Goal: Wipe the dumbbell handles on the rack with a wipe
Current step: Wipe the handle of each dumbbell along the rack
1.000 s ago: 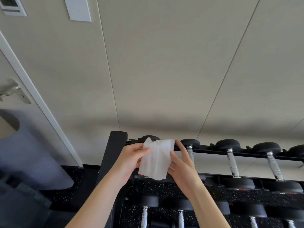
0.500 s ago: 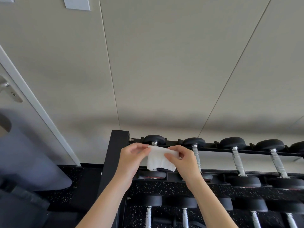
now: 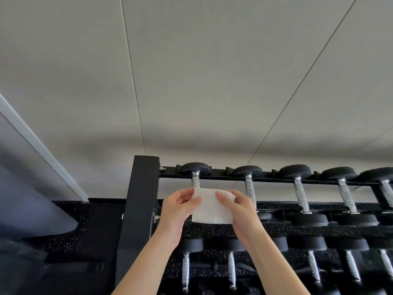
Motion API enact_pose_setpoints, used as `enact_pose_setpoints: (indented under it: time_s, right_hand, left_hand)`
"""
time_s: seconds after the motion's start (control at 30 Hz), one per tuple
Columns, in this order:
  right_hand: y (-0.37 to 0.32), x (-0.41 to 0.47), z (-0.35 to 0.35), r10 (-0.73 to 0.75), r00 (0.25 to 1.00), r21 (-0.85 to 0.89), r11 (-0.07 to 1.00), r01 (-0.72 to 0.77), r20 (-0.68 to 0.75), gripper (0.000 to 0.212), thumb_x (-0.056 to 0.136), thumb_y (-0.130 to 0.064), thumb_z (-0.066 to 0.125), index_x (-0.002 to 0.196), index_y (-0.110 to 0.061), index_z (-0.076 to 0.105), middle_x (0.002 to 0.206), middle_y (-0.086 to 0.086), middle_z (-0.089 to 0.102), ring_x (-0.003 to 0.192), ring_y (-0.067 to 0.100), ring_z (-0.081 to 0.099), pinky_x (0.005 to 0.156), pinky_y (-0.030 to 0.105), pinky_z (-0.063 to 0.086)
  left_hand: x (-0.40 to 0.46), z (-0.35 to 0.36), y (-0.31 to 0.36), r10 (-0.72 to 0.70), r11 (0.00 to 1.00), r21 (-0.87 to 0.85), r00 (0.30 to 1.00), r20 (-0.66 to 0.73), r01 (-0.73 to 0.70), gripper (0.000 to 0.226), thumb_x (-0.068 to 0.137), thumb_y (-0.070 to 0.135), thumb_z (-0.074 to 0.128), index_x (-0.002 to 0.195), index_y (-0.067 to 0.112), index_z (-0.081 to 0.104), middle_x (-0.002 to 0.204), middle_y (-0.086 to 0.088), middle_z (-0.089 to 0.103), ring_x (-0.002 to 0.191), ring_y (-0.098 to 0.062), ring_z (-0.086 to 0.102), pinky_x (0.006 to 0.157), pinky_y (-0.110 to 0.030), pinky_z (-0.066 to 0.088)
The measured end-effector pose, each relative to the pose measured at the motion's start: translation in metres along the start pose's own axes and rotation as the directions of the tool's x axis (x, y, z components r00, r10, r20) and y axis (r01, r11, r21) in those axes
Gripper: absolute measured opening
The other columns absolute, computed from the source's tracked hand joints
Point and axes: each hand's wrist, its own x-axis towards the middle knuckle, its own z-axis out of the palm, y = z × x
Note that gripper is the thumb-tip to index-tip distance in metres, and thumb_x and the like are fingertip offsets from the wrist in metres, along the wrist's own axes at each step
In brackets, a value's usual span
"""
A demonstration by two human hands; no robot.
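White wipe [image 3: 210, 206] is held between both hands, in front of the leftmost top-row handle [image 3: 195, 179] and covering its lower part. Left hand [image 3: 177, 211] pinches the wipe's left edge, thumb on the near face. Right hand [image 3: 238, 211] pinches the right edge, thumb across the near face. Both grips are clamped on the wipe.

Change: one second ago the wipe hung longer and looser, higher in view; half a second ago it was folded down to a narrow strip. Now it reads as a flatter, squarer pad, and the view has dropped, so more of the rack [image 3: 138, 209] shows. Judgement: folding is about finished and no handle is wiped yet. Next likely step is wrapping the pad round the leftmost handle.

Counts:
- wipe: 1
- hands: 2
- top-row dumbbells in view: 5, the fifth cut by the right edge; second handle [image 3: 249, 188] sits just right of the right hand
- lower-row handles in view: at least 5, some blurred, so the count is uncertain
- rack upright: 1, black, left of the hands

Handles are bright knurled metal and the heads are black. The rack stands near a pale panelled wall [image 3: 191, 81], with speckled black flooring [image 3: 80, 231] at left.
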Motion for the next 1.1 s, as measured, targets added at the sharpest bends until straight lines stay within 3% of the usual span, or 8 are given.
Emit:
enact_pose_setpoints:
  time_s: [0.2, 0.3, 0.4, 0.57, 0.7, 0.8, 0.93, 1.1]
  right_hand:
    - [0.024, 0.009, 0.003, 0.107, 0.993, 0.274, 0.955, -0.116, 0.047, 0.018, 0.081, -0.008, 0.066, 0.096, -0.001, 0.059, 0.091, 0.013, 0.068, 0.082, 0.027, 0.065, 0.074, 0.042, 0.052]
    - [0.039, 0.026, -0.003, 0.143, 0.983, 0.216, 0.969, -0.116, -0.113, 0.014, 0.086, -0.007, 0.063, 0.099, -0.003, 0.061, 0.090, 0.010, 0.069, 0.083, 0.026, 0.064, 0.078, 0.042, 0.051]
    - [0.052, 0.052, -0.015, 0.128, 0.953, 0.107, 0.989, -0.102, -0.274, 0.006, 0.087, -0.011, 0.064, 0.093, -0.009, 0.063, 0.089, 0.006, 0.067, 0.087, 0.025, 0.061, 0.082, 0.040, 0.049]
    - [0.065, 0.102, -0.023, -0.017, 0.919, -0.153, 0.987, -0.047, -0.395, 0.010, 0.088, -0.017, 0.061, 0.086, -0.007, 0.060, 0.081, 0.004, 0.060, 0.078, 0.019, 0.054, 0.071, 0.028, 0.044]
    - [0.079, 0.148, -0.006, -0.085, 0.918, -0.263, 0.965, -0.022, -0.386, 0.008, 0.089, -0.018, 0.061, 0.091, -0.011, 0.064, 0.081, -0.003, 0.062, 0.074, 0.008, 0.056, 0.073, 0.024, 0.045]
    - [0.087, 0.171, 0.016, -0.104, 0.937, -0.277, 0.961, 0.008, -0.333, 0.011, 0.089, -0.017, 0.060, 0.094, -0.010, 0.065, 0.078, -0.004, 0.062, 0.069, 0.005, 0.054, 0.066, 0.017, 0.042]
    - [0.096, 0.185, 0.043, -0.091, 0.962, -0.240, 0.970, 0.027, -0.258, 0.015, 0.086, -0.022, 0.063, 0.074, -0.013, 0.065, 0.070, -0.001, 0.059, 0.066, 0.010, 0.050, 0.065, 0.022, 0.043]
    - [0.111, 0.183, 0.046, -0.077, 0.981, -0.227, 0.973, 0.036, -0.177, 0.023, 0.085, -0.028, 0.066, 0.101, -0.011, 0.069, 0.110, -0.011, 0.048, 0.093, -0.007, 0.047, 0.075, 0.007, 0.036]
  left_hand:
    - [0.027, -0.002, -0.027, -0.007, 0.997, 0.082, 0.994, -0.106, 0.015, 0.023, 0.085, 0.012, 0.069, 0.108, 0.014, 0.066, 0.093, -0.002, 0.069, 0.081, -0.011, 0.062, 0.065, -0.021, 0.046]
    - [0.046, -0.011, -0.052, 0.084, 0.944, 0.328, 0.982, -0.170, -0.024, 0.024, 0.088, 0.023, 0.066, 0.111, 0.019, 0.062, 0.102, 0.004, 0.066, 0.095, -0.009, 0.061, 0.074, -0.017, 0.044]
    - [0.060, -0.024, -0.078, 0.203, 0.782, 0.621, 0.964, -0.170, -0.055, 0.030, 0.089, 0.030, 0.064, 0.117, 0.020, 0.058, 0.114, 0.007, 0.058, 0.100, -0.004, 0.056, 0.073, -0.009, 0.038]
    - [0.075, -0.031, -0.102, 0.245, 0.559, 0.827, 0.965, -0.096, -0.060, 0.050, 0.089, 0.048, 0.058, 0.127, 0.016, 0.055, 0.122, 0.004, 0.050, 0.108, -0.007, 0.049, 0.087, -0.013, 0.033]
    - [0.078, -0.027, -0.115, 0.172, 0.624, 0.781, 0.974, -0.146, 0.007, 0.075, 0.077, 0.070, 0.039, 0.124, 0.014, 0.058, 0.118, 0.005, 0.054, 0.111, -0.009, 0.051, 0.093, -0.020, 0.037]
    - [0.074, -0.027, -0.122, 0.190, 0.660, 0.751, 0.965, -0.183, 0.013, 0.079, 0.071, 0.072, 0.044, 0.123, 0.014, 0.059, 0.120, 0.006, 0.055, 0.110, -0.008, 0.052, 0.093, -0.020, 0.039]
    - [0.071, -0.027, -0.128, 0.203, 0.688, 0.725, 0.956, -0.212, 0.015, 0.086, 0.064, 0.075, 0.047, 0.126, 0.016, 0.058, 0.121, 0.011, 0.053, 0.113, -0.005, 0.051, 0.100, -0.025, 0.042]
    - [0.074, -0.028, -0.132, 0.176, 0.729, 0.683, 0.957, -0.232, 0.031, 0.087, 0.060, 0.078, 0.049, 0.126, 0.021, 0.057, 0.118, 0.014, 0.052, 0.110, -0.003, 0.051, 0.096, -0.025, 0.044]
